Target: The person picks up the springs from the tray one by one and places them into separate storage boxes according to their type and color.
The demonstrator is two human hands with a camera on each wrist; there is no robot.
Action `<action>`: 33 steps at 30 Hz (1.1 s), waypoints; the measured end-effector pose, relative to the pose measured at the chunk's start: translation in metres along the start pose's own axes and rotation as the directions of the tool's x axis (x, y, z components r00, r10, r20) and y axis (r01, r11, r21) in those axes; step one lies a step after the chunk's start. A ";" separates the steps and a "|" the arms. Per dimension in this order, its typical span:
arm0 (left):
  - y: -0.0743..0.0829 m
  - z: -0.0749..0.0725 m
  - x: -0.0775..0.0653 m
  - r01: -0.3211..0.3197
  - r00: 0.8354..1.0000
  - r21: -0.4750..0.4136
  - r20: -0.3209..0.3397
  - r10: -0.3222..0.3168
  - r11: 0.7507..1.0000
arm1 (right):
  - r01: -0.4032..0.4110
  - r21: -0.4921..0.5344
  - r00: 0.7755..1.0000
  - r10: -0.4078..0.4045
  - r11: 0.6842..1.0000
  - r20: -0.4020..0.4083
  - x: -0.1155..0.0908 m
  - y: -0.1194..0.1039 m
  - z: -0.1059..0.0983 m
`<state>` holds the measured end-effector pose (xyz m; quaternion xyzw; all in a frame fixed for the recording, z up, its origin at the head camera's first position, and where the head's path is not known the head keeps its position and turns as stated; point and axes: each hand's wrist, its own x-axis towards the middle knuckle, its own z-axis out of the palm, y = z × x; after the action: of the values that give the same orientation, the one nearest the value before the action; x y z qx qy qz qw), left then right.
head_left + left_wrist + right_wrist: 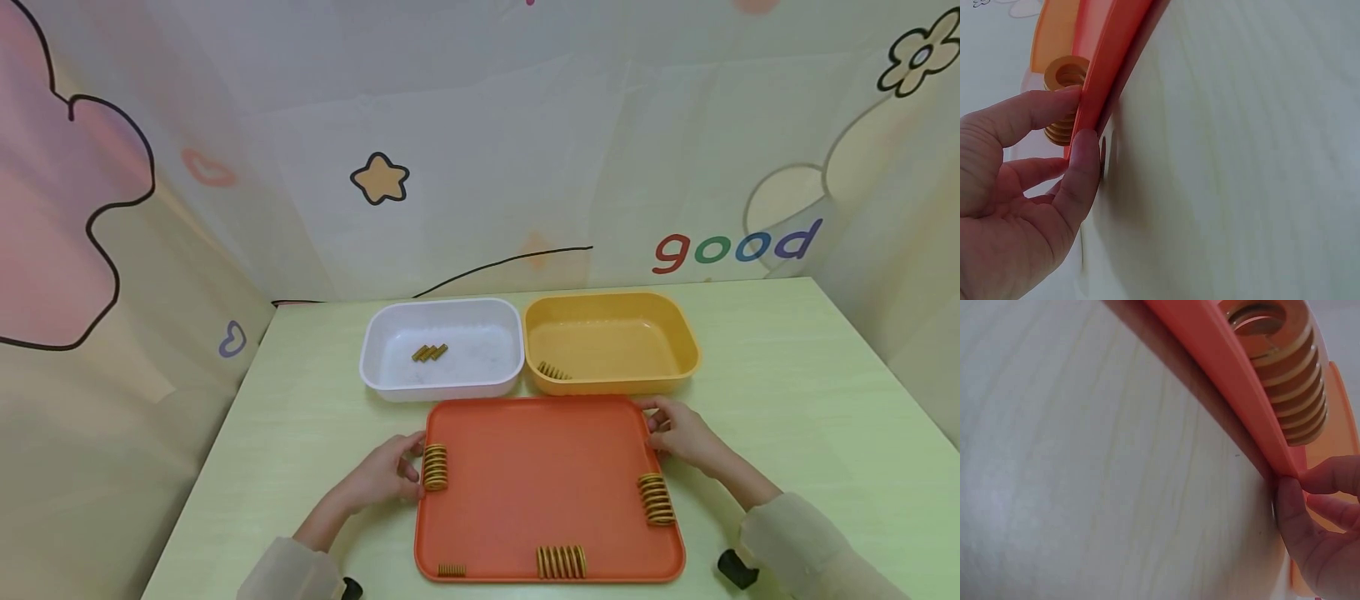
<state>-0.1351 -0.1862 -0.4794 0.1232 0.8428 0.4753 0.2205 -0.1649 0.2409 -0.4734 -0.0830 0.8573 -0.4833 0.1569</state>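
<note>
An orange-red tray [540,483] lies in front of me, held at both sides. My left hand [386,473] pinches its left rim, close beside a yellow-brown coil spring [435,467]. On the far part of the right rim, my right hand [678,432] pinches the edge between finger and thumb, beyond another coil spring [656,500]. A third large spring [561,562] lies along the near edge, and a small spring [452,571] sits in the near left corner. The left wrist view shows fingers on both faces of the rim. Whether the tray is lifted, I cannot tell.
Behind the tray, a white bin [442,392] holds several small brass-coloured pieces [430,353]. Touching or nearly touching it on the right, a yellow bin [611,386] has a spring [553,371] in its near left corner. A printed curtain [480,167] hangs behind the pale table [787,375].
</note>
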 end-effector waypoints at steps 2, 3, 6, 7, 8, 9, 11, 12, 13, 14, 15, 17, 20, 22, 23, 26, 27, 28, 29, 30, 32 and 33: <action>0.000 0.001 -0.001 0.006 1.000 0.014 0.005 -0.006 1.000 | 0.001 -0.002 1.000 -0.001 1.000 0.001 0.000 0.000 0.000; 0.000 0.002 -0.001 0.008 1.000 0.017 0.008 -0.009 1.000 | 0.000 -0.002 1.000 0.000 1.000 0.000 0.000 0.000 0.000; 0.000 0.004 -0.002 0.008 1.000 0.030 0.000 -0.008 1.000 | -0.002 -0.004 1.000 0.002 1.000 0.002 0.000 0.000 0.000; 0.000 0.004 -0.002 0.006 1.000 0.033 -0.006 -0.006 0.999 | -0.004 -0.005 1.000 0.004 1.000 0.002 0.000 0.000 0.000; 0.001 0.005 -0.002 0.005 1.000 0.034 -0.015 -0.004 0.999 | -0.006 -0.005 1.000 0.006 1.000 0.002 0.000 -0.001 0.000; 0.000 0.006 -0.002 0.002 1.000 0.041 -0.023 -0.001 0.999 | -0.008 -0.006 1.000 0.008 1.000 0.002 0.000 -0.001 0.000; 0.002 0.008 -0.002 0.001 0.999 0.041 -0.047 0.001 0.999 | -0.009 -0.009 1.000 0.009 1.000 0.001 0.000 -0.001 0.000; 0.002 0.009 -0.002 0.000 0.998 0.037 -0.058 0.002 0.999 | -0.009 -0.011 1.000 0.009 1.000 0.000 0.000 -0.001 0.000; 0.003 0.009 -0.002 -0.003 0.998 0.038 -0.067 0.006 0.999 | -0.010 -0.013 1.000 0.010 1.000 -0.001 0.000 -0.001 0.001; 0.004 0.010 -0.003 -0.006 0.997 0.040 -0.076 0.009 0.999 | -0.009 -0.014 1.000 0.009 1.000 -0.001 0.000 -0.002 0.001; 0.004 0.011 -0.003 -0.004 0.996 0.043 -0.086 0.008 0.999 | -0.009 -0.018 1.000 0.009 1.000 -0.002 0.000 -0.002 0.001; 0.005 0.013 -0.003 -0.002 0.995 0.048 -0.104 0.007 0.999 | -0.007 -0.028 1.000 0.007 1.000 -0.002 0.000 -0.002 0.001; 0.005 0.015 -0.003 0.003 0.993 0.058 -0.119 0.004 0.998 | -0.005 -0.050 1.000 0.005 0.999 -0.001 -0.001 -0.003 0.001; 0.005 0.015 -0.002 0.006 0.992 0.068 -0.126 0.002 0.998 | -0.004 -0.066 1.000 0.004 0.998 0.001 -0.001 -0.004 0.001; 0.006 0.016 -0.002 0.007 0.992 0.075 -0.127 0.002 0.997 | -0.002 -0.077 1.000 0.002 0.997 0.002 -0.001 -0.004 0.000; 0.006 0.016 -0.002 0.007 0.991 0.102 -0.131 0.007 0.995 | 0.001 -0.109 1.000 -0.001 0.994 0.002 -0.001 -0.007 0.000; 0.007 0.017 -0.002 0.008 0.991 0.109 -0.134 0.007 0.994 | 0.002 -0.121 1.000 -0.002 0.993 0.002 -0.001 -0.008 0.000; 0.007 0.017 -0.002 0.007 0.991 0.118 -0.135 0.009 0.993 | 0.005 -0.135 1.000 -0.005 0.991 0.002 -0.001 -0.009 0.000; 0.007 0.017 -0.002 0.010 0.991 0.124 -0.136 0.007 0.992 | 0.010 -0.151 1.000 -0.010 0.988 0.002 -0.001 -0.010 0.000; 0.007 0.017 -0.001 0.011 0.991 0.128 -0.136 0.007 0.992 | 0.009 -0.163 1.000 -0.009 0.987 -0.001 -0.001 -0.012 0.000; 0.007 0.017 -0.001 0.014 0.990 0.135 -0.138 0.005 0.991 | 0.012 -0.185 1.000 -0.014 0.983 -0.005 -0.002 -0.014 -0.001; 0.007 0.017 -0.001 0.013 0.990 0.139 -0.139 0.006 0.990 | 0.018 -0.196 1.000 -0.020 0.980 -0.007 -0.002 -0.015 -0.001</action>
<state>-0.1263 -0.1701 -0.4804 0.1034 0.8875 0.4221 0.1531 -0.1636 0.2347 -0.4600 -0.1040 0.9006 -0.3983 0.1395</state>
